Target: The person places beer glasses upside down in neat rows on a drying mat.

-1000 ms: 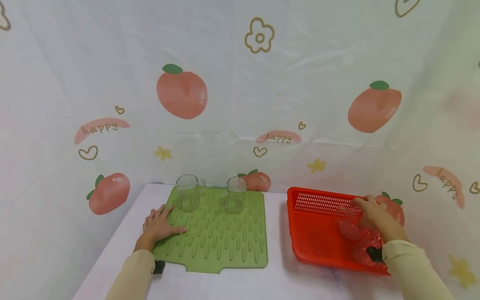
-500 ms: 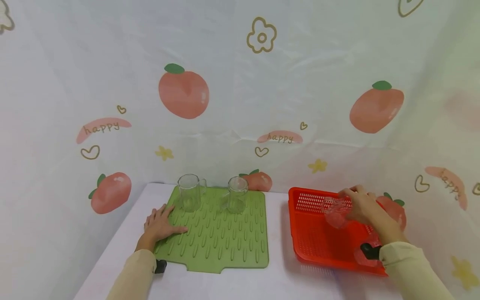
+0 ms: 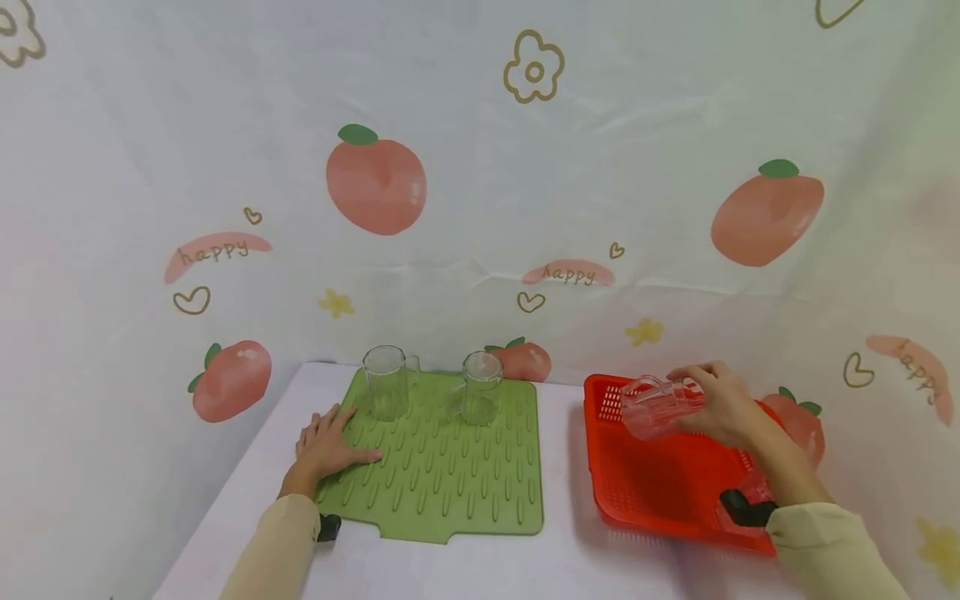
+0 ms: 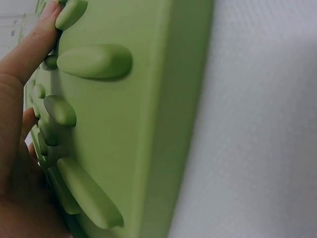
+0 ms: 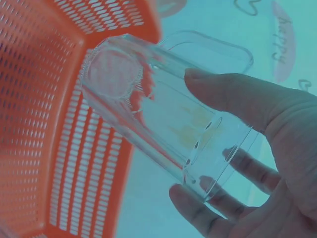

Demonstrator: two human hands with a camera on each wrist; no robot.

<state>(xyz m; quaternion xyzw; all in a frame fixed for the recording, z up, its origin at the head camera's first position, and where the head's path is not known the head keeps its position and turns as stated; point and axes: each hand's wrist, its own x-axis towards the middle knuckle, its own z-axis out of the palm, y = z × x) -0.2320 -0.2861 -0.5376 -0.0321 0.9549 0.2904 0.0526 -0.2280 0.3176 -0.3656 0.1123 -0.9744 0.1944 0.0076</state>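
The held mug point(image 5: 148, 109) looks glossy, the mat point(image 3: 457, 475) matt.

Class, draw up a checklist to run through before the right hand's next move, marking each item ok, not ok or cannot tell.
1. Right hand grips the clear mug: ok.
2. Clear mug upright: not ok, it is tilted.
3. Left hand rests on the green mat: ok.
4. Mug nearer the left hand and mug nearer the basket both stand upright on the mat: ok.
5. Bare space on the mat in front of them: ok.
6. Clear thing in the red basket identifiable: cannot tell, partly hidden.
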